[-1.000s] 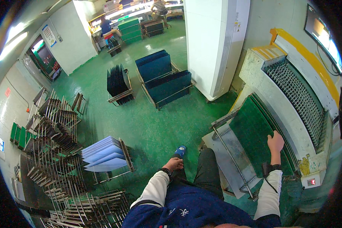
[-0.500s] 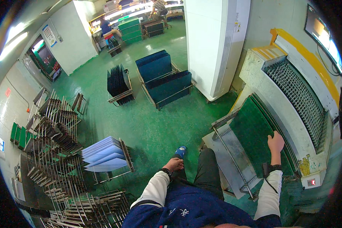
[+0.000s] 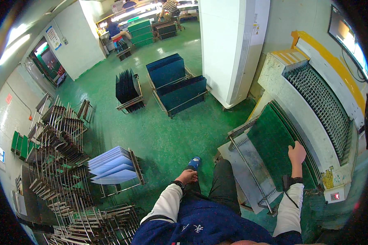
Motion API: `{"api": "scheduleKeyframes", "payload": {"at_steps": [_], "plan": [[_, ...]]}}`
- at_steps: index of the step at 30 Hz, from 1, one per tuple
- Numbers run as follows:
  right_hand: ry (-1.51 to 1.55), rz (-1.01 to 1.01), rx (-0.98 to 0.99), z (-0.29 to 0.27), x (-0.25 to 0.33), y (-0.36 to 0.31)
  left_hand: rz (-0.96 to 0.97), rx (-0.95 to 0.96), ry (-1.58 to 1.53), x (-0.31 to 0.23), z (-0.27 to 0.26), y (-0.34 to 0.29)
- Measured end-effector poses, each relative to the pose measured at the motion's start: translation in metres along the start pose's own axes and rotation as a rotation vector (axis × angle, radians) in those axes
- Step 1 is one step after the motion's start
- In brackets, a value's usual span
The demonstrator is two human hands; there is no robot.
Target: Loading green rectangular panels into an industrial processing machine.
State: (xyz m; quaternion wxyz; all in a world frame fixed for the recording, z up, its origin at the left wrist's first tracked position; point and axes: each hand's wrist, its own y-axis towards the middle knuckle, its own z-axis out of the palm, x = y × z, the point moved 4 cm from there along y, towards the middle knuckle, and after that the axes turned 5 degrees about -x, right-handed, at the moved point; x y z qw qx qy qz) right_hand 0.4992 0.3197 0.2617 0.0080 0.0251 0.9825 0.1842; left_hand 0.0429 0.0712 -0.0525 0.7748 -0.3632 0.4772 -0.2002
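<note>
My right hand (image 3: 297, 154) is closed at the upper edge of a dark green panel (image 3: 270, 134), its fingertips pinching that edge. Several more thin green panels stand close behind it in a metal rack (image 3: 249, 161) with a notched bar and a pale, flat plate. My left hand (image 3: 187, 177) is curled into a loose fist over my left leg, and nothing shows in it. Left of that hand, several white-blue sheets (image 3: 112, 166) lean in a small wire rack.
A slatted machine (image 3: 319, 106) curves along the right beside a tall white cabinet (image 3: 223, 49). Racks of blue panels (image 3: 180, 92) and black panels (image 3: 127, 90) stand on the green floor. Stacked metal racks (image 3: 61, 163) crowd the left. Two people sit at a far lit bench.
</note>
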Motion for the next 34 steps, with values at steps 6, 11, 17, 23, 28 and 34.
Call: {"api": "scheduleKeyframes", "payload": {"at_steps": [6, 11, 17, 23, 28, 34], "plan": [[0.002, 0.000, 0.021, -0.001, 0.007, 0.001, 0.005, 0.016, -0.045, 0.005, -0.007, 0.003], [0.004, 0.005, -0.003, 0.000, 0.001, -0.001, 0.001, -0.005, 0.014, -0.002, 0.002, -0.003], [0.005, -0.007, -0.015, -0.001, 0.004, 0.000, 0.000, -0.008, 0.002, 0.004, -0.006, 0.004], [0.006, -0.010, -0.017, 0.003, 0.001, 0.000, -0.015, 0.000, -0.018, 0.001, -0.002, 0.001], [0.001, -0.012, -0.022, 0.002, 0.002, 0.000, -0.012, -0.021, 0.006, 0.000, -0.003, -0.001], [0.005, -0.012, -0.034, 0.002, 0.002, -0.001, 0.014, 0.006, -0.017, 0.005, -0.006, 0.004]]}}
